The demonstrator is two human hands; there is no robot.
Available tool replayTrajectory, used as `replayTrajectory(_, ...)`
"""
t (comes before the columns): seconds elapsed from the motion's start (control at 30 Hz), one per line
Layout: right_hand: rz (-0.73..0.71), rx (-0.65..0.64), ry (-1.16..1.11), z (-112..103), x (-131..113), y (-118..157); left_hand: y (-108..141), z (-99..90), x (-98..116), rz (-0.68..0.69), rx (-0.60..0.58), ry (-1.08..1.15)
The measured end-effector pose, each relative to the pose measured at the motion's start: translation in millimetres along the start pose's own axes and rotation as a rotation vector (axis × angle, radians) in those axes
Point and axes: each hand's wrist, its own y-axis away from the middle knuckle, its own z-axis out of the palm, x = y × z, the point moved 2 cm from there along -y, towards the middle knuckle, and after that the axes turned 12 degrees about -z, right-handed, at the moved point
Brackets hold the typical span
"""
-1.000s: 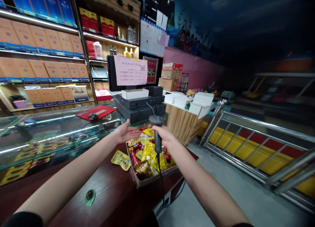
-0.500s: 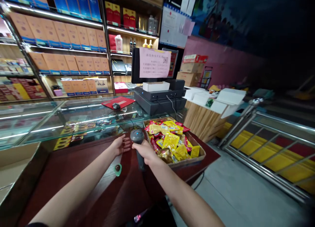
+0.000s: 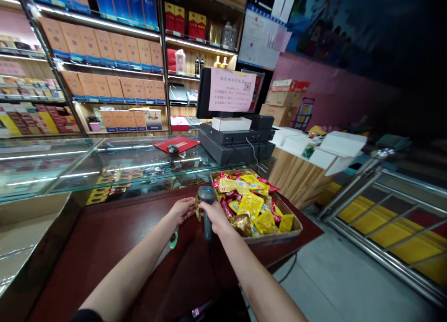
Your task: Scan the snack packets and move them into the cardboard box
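R hand (image 3: pixel 216 217) fingers wrapped round scanner (image 3: pixel 207 196); L hand (image 3: pixel 181 210) fingers curled by gold pkt (image 3: pixel 198 207), grip unclear; many pkts (image 3: pixel 250 204) in box (image 3: pixel 275 237).

Box (image 3: pixel 291 233) right on table (image 3: pixel 115 229) | packets (image 3: pixel 250 204) inside | monitor (image 3: pixel 203 94) behind

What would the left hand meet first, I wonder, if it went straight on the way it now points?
The left hand would likely meet the packet first; they may be touching, as depth is unclear.
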Motion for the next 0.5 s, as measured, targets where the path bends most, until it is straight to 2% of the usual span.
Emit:
replayTrajectory(0.1, 0.015, 0.013, -0.27, -1, -6, 2, 18, -4.9, 2, 0.072, 0.066, -0.149)
replayTrajectory(0.23, 0.069, 0.027, -0.436, -2, -9, 1, 37, -7.5, 6, 0.051, 0.017, -0.309)
replayTrajectory(0.3, 0.091, 0.052, -0.441, -3, -9, 1, 42, -10.6, 11, 0.118, 0.005, -0.316)
replayTrajectory(0.4, 0.097, 0.106, -0.354, -6, -6, 1, 47, -18.2, 22, 0.338, 0.014, -0.361)
replayTrajectory(0.5, 0.077, 0.123, -0.257, -7, -1, 1, 52, -24.9, 32, 0.427, -0.09, -0.43)
